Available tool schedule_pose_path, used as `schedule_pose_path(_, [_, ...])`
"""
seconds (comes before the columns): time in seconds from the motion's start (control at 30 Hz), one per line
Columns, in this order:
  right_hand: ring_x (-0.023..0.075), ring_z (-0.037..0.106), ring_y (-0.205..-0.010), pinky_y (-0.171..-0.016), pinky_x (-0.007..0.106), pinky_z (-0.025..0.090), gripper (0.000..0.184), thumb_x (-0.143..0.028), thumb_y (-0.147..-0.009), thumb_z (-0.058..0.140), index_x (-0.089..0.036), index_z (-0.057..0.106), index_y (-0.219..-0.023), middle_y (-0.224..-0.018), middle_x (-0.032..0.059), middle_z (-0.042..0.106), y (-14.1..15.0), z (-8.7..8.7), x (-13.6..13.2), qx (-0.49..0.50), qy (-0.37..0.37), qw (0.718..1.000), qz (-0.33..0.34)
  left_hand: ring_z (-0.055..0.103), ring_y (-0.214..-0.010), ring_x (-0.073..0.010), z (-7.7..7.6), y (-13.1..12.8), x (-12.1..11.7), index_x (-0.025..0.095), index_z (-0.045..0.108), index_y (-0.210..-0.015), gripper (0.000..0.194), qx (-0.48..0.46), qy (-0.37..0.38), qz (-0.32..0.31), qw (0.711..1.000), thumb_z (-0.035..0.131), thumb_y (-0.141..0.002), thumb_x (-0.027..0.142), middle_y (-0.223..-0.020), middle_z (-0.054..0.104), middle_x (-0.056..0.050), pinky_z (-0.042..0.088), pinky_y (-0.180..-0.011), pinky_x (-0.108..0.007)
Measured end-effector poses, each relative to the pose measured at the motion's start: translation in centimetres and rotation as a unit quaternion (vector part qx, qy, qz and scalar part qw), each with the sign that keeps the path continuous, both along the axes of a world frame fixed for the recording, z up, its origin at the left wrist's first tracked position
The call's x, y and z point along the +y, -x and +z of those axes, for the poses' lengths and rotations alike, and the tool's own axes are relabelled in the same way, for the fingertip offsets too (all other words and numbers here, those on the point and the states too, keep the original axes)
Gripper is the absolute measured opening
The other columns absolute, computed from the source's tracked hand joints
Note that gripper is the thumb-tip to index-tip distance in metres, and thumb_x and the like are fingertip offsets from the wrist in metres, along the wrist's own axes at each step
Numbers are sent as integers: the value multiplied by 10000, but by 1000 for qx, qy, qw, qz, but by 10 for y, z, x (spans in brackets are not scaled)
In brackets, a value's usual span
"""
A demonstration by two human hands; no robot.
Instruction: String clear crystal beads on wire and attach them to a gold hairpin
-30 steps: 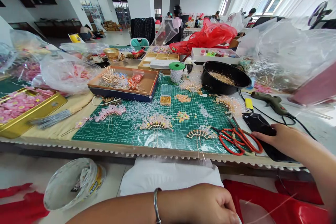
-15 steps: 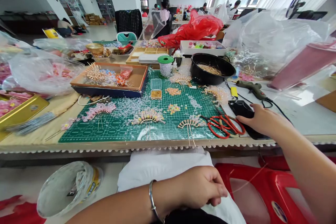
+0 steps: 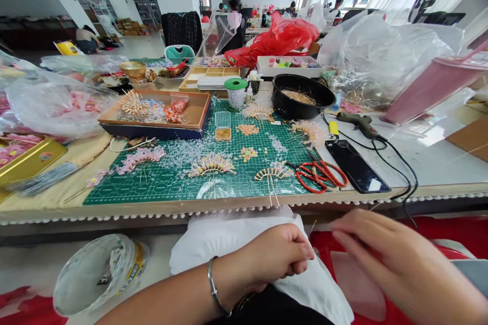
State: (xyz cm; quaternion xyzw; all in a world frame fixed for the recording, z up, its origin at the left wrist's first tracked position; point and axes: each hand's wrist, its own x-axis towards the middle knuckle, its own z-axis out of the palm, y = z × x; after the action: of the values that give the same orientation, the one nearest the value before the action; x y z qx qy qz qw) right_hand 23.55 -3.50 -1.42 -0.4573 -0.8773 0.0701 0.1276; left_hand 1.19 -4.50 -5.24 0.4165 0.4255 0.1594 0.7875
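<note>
White cloth [image 3: 232, 244] on lap, left hand [image 3: 280, 259] fisted touching it, right hand [image 3: 377, 259] open, blurred, one red scissors [image 3: 320, 175].

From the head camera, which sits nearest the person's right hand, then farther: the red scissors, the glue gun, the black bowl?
Measured from the right hand, low at the right:
1. Red scissors, near the mat's front right corner.
2. Glue gun, farther back on the white tabletop.
3. Black bowl, farthest, behind the mat.
</note>
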Motion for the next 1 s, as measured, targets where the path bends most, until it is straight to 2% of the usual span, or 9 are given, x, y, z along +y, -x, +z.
schedule_pose_path(0.07, [232, 740, -913, -736, 351, 640, 259, -335, -1015, 485, -254, 679, -1165, -1082, 89, 732, 6, -5, -12, 9, -29, 999, 26, 330, -485, -76, 2, -1, 1, 194, 517, -848, 57, 26, -26, -12, 999, 544, -862, 242, -600, 501, 71, 226, -497, -249])
schedule_pose_path(0.13, [247, 736, -968, -757, 367, 643, 308, -248, -969, 529, -243, 642, -1256, -1151, 109, 714, 8, -9, -12, 9, -48, 997, 56, 365, -513, -85, 4, -2, 2, 193, 533, -831, 74, 58, -53, -30, 996, 567, -859, 253, -609, 518, 65, 260, -518, -251])
schedule_pose_path(0.27, [227, 710, -955, -821, 379, 611, 241, -134, -942, 534, -236, 696, -1090, -1086, 91, 710, 8, -9, 0, 17, 7, 993, 117, 392, -543, -98, 9, -2, 2, 196, 535, -799, 56, 101, -84, -55, 990, 568, -835, 224, -617, 526, 60, 275, -534, -252])
schedule_pose_path(0.5, [214, 678, -900, -792, 376, 567, 206, -102, -944, 544, -228, 706, -949, -1031, 76, 710, 14, -2, 9, 16, 40, 989, 141, 433, -577, -99, 7, 3, 4, 190, 555, -828, 64, 94, -109, -70, 987, 573, -841, 250, -639, 543, 61, 303, -542, -244])
schedule_pose_path(0.67, [207, 652, -889, -807, 383, 556, 232, -90, -971, 470, -205, 670, -996, -992, 73, 701, 15, 4, 11, 10, 47, 988, 149, 417, -559, -103, 5, 3, 3, 200, 539, -831, 95, 82, -113, -58, 989, 571, -871, 280, -617, 526, 65, 305, -521, -240])
schedule_pose_path(0.8, [212, 663, -892, -802, 381, 562, 236, -105, -978, 470, -212, 680, -976, -984, 73, 709, 10, 3, 12, 15, 11, 991, 130, 406, -551, -104, 4, 2, 4, 198, 545, -821, 106, 73, -110, -50, 990, 584, -863, 287, -607, 527, 61, 296, -521, -243])
schedule_pose_path(0.9, [249, 672, -970, -841, 415, 554, 186, -126, -981, 496, -202, 666, -993, -1077, 111, 714, 10, 6, 1, 38, -62, 992, 101, 398, -545, -106, 4, 4, 7, 192, 535, -808, 99, 67, -102, -32, 992, 566, -859, 271, -598, 518, 54, 289, -529, -251])
schedule_pose_path(1.0, [226, 699, -904, -832, 366, 559, 135, -169, -971, 550, -207, 663, -1035, -999, 85, 746, 13, 7, -15, 54, -131, 980, 139, 386, -557, -100, 9, 8, 11, 192, 496, -807, 117, 51, -99, 5, 994, 530, -880, 277, -596, 487, 59, 290, -558, -251])
